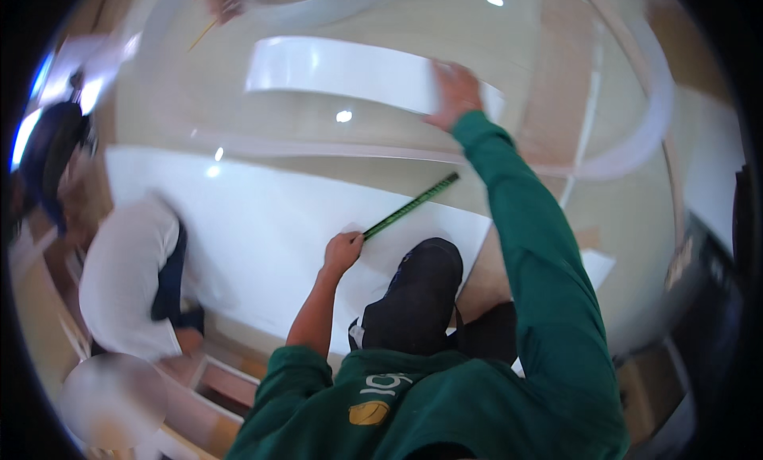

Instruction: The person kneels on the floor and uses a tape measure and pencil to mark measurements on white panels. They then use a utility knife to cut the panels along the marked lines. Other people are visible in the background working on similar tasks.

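My left hand [343,249] is closed on one end of a long green ruler [411,204], which lies diagonally across a large white sheet [207,245] beside my raised dark-clad knee. Farther forward, my right hand [454,94] touches the right end of a curved white strip [338,62] on the pale, glossy floor; its fingers are smeared by motion. A pale translucent curved band [636,138] loops around the strip.
A person in a white top [127,269] crouches at my left, with another in dark clothing [52,142] behind. A co-worker's hand [226,7] holds a thin yellow object at the top. A brown board [556,78] lies to the right; wooden frames [222,380] sit lower left.
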Demonstrator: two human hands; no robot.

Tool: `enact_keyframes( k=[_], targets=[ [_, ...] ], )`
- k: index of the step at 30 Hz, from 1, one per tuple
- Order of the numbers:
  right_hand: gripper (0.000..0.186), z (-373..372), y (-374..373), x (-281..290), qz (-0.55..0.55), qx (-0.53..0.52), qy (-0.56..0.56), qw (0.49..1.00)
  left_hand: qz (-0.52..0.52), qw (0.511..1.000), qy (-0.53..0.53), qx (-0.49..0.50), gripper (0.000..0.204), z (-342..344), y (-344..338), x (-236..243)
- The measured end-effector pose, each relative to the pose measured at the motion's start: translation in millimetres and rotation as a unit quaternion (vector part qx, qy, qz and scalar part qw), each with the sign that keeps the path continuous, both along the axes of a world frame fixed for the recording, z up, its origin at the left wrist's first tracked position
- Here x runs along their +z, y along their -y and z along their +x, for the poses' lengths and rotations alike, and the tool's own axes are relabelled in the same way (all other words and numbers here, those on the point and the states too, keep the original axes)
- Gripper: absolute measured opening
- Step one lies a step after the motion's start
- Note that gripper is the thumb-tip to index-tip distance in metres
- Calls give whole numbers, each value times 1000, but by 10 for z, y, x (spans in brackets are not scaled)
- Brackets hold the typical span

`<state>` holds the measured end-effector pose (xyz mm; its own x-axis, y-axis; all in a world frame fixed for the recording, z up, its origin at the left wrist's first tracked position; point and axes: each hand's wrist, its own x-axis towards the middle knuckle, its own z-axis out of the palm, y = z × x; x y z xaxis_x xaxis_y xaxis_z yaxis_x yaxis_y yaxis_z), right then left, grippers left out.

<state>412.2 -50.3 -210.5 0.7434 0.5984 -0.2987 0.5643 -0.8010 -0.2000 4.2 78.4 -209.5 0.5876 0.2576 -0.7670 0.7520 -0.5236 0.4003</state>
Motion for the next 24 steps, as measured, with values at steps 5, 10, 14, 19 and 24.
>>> enact_keyframes(
  k=[5, 10, 14, 19, 24],
  targets=[
    [120, -301, -700, 179, 78, -15, -136, 988, 11, 994, -105, -15, 36, 46, -184, 88],
    [55, -1404, -361, 679, 432, -121, 11, 894, 13, 992, -117, -38, 41, -8, -204, 71],
    [32, -2623, 667, 999, 421, -196, -94, 881, 38, 996, -77, -36, 42, -114, -144, 42],
    [22, -3801, 2353, 1218, 275, -337, -86, 896, 7, 998, -64, -25, 38, -181, -206, -72],
    [23, -4346, 3535, 1204, 140, -458, -24, 878, 67, 982, -31, -174, 46, -274, -252, -247]
  ],
)
